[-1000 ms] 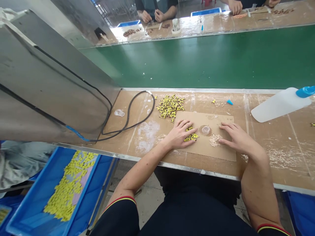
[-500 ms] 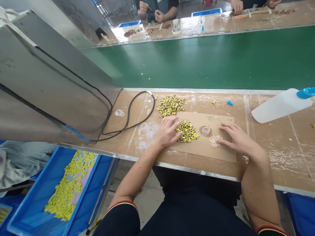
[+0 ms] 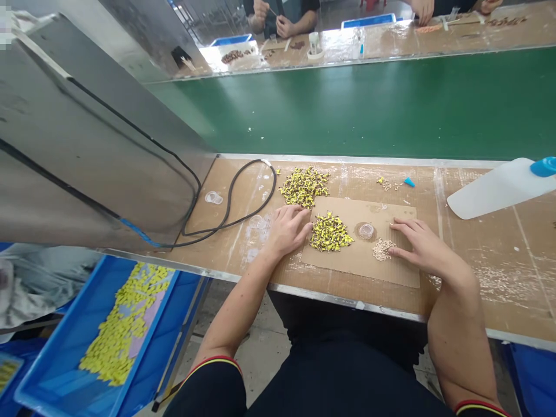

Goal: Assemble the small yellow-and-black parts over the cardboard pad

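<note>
My left hand (image 3: 287,230) rests with fingers apart at the left edge of a cardboard sheet (image 3: 365,269), holding nothing. Its fingertips are beside a pile of small yellow and black pieces (image 3: 330,233). A larger pile of the same pieces (image 3: 304,185) lies just behind that hand. On the right part of the sheet, my right hand (image 3: 414,240) is open, thumb at the edge of a small heap of pale, tiny parts (image 3: 383,249). A small clear round dish (image 3: 365,231) sits between the yellow pile and my right hand.
A black cable (image 3: 228,197) loops at the left beside a metal cabinet (image 3: 130,150). A white bottle with a blue cap (image 3: 495,188) lies at the right. Behind the bench runs a green surface (image 3: 347,110). A blue bin (image 3: 47,359) holds yellow pieces. Other people's hands (image 3: 284,26) show across.
My left hand has drawn back to the left from the smaller yellow pile, uncovering its left side. My right hand is almost unchanged. The whole view has shifted slightly.
</note>
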`<state>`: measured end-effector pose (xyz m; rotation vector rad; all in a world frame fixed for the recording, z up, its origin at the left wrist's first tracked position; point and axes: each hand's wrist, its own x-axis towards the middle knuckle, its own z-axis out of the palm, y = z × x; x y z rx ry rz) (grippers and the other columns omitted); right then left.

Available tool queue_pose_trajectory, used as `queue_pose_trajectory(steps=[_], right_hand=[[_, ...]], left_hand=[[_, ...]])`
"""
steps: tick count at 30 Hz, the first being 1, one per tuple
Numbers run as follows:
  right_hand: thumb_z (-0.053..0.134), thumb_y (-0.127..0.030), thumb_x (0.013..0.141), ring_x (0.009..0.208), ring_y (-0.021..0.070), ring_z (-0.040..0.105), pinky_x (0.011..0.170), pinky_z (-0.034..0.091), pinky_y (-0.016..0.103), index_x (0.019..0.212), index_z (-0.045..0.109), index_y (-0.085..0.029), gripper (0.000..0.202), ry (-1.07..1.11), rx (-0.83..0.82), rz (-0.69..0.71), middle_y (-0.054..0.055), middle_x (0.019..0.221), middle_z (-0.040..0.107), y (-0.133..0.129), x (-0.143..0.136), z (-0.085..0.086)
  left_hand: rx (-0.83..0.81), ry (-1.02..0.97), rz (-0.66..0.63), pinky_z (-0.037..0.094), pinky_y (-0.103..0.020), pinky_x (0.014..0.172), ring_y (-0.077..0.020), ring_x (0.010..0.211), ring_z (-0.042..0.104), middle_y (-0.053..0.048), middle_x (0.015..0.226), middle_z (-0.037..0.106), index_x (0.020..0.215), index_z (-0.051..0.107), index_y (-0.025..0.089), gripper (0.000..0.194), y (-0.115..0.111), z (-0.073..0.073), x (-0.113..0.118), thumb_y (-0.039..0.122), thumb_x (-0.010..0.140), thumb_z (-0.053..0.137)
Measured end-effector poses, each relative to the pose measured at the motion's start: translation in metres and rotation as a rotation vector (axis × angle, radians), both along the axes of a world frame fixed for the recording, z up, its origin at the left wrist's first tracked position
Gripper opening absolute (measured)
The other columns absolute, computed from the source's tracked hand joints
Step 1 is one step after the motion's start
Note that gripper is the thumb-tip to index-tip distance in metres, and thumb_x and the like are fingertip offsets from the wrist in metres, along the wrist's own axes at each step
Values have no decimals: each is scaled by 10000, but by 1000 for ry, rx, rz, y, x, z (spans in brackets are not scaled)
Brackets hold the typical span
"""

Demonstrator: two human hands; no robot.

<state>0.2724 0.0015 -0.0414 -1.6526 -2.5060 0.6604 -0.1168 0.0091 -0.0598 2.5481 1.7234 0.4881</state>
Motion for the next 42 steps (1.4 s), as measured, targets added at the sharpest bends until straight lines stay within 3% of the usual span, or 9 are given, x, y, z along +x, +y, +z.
queue_pose_trajectory(steps=[3,6,9,12,18,25,31,37,42], right_hand=[[599,-598,908,1448,408,499,1203,438,608,1371,622,-188,619,5,4,5,169,1544,568,0,0,0],[595,-595,909,1441,405,508,1200,440,613,1363,625,-199,603,19,10,12,166,1536,577,1,0,1],[585,-594,913,1439,406,510,1197,440,619,1357,625,-199,596,24,2,14,168,1535,577,1,1,1],[577,-594,917,1437,402,510,1195,444,611,1364,620,-193,601,30,-1,12,170,1536,575,1,1,0],[584,-584,918,1437,401,505,1200,436,609,1365,621,-194,594,35,27,8,167,1539,571,-2,0,-6],[590,-549,920,1424,388,530,1186,456,612,1372,610,-219,560,48,39,4,156,1518,593,-4,-1,-8],[573,-561,944,1449,386,512,1193,461,610,1386,593,-236,549,70,-9,-12,154,1548,565,-7,-3,-2],[587,-524,953,1429,369,535,1168,495,604,1375,597,-234,512,85,6,-25,129,1537,584,-12,-3,-6],[604,-510,949,1418,369,553,1146,517,617,1376,600,-256,497,69,35,-25,120,1533,590,-17,-5,-7]], left_hand=[[10,44,-49,400,-493,1132,-327,1327,541,-154,1370,627,1335,665,206,426,8,0,2,438,1022,494],[52,63,38,320,-548,1211,-364,1493,402,-158,1586,460,1494,539,246,524,32,-1,0,438,1007,517],[27,79,55,214,-619,1265,-413,1590,236,-127,1709,281,1570,434,314,697,60,-3,-4,551,938,610],[-23,88,30,131,-655,1286,-422,1613,176,-96,1743,219,1580,407,356,775,77,-6,-6,643,896,633],[-28,56,63,232,-616,1274,-356,1601,268,-147,1702,321,1578,428,283,631,83,-10,-6,559,1013,477],[-35,22,69,332,-586,1239,-359,1522,413,-165,1623,451,1470,563,221,521,97,-7,-1,474,1020,493],[-17,-31,64,367,-560,1226,-343,1474,461,-147,1577,492,1417,573,219,461,103,-8,-1,463,1043,459],[2,-39,86,349,-572,1231,-371,1478,453,-202,1577,475,1463,538,174,592,95,-9,-7,510,976,547],[-31,-18,81,322,-593,1243,-380,1508,424,-198,1591,474,1487,528,200,656,96,-11,-6,548,936,600]])
